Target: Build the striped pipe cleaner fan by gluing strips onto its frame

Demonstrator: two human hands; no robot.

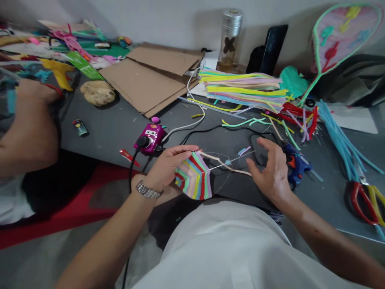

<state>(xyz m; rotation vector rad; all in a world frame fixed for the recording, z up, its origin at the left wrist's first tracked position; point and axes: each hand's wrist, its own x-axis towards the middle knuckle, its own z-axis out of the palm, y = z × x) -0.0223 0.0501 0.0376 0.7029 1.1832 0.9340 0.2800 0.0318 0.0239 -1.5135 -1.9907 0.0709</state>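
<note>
My left hand (168,166), with a metal watch on the wrist, grips a fan-shaped piece (195,176) covered in bright striped pipe cleaners. A beige pipe cleaner (226,165) runs from that piece to my right hand (270,170), which pinches its far end between thumb and forefinger. Just right of my right hand lies a blue glue gun (296,163) on the grey table (114,124), with its black cord looping behind the hand.
A stack of coloured pipe cleaners (243,89) lies at the back, with loose blue ones (339,138) to the right. A purple power socket (149,138), cardboard sheets (150,78), a bottle (230,38) and red-handled scissors (363,202) are nearby. Another person's arm (28,128) is at left.
</note>
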